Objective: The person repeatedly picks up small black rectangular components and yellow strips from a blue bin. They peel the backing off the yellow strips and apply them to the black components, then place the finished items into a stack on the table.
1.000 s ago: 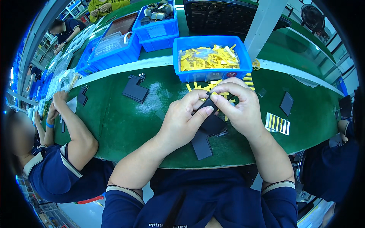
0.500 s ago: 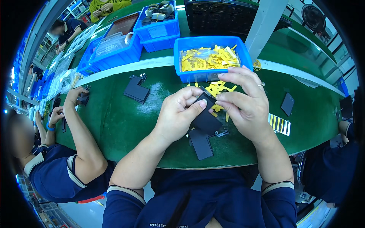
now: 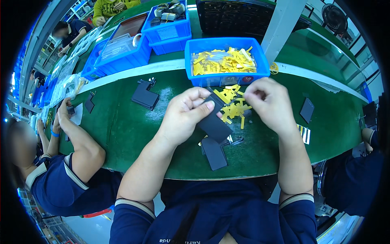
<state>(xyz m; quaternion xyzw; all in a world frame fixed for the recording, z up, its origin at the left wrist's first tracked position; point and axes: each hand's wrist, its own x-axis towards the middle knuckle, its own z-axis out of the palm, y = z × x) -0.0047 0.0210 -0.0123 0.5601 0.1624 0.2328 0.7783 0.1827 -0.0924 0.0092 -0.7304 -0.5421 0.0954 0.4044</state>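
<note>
My left hand [image 3: 183, 116] grips a flat black piece [image 3: 215, 125] above the table, thumb on its upper face and fingers behind. A yellow strip [image 3: 221, 96] shows close by the piece's upper end; whether it touches cannot be told. To the right, my right hand [image 3: 269, 103] is closed with curled fingertips beside loose yellow strips [image 3: 235, 110]. Anything pinched in it is hidden. Below the held piece lies an L-shaped black piece [image 3: 215, 154] with short leads at one side.
Behind the strips stands a blue bin [image 3: 191, 77] of yellow strips. Stacked black L-shaped pieces [image 3: 145, 96] lie left, a black piece [image 3: 307, 110] and a striped card [image 3: 304, 134] right. A white post [image 3: 282, 30] rises behind. A co-worker's arm [image 3: 83, 136] reaches in at left.
My right hand has drawn away from the black piece to the right, its fingers now curled. My left hand has shifted slightly left with the piece. The co-worker's hands at left have moved.
</note>
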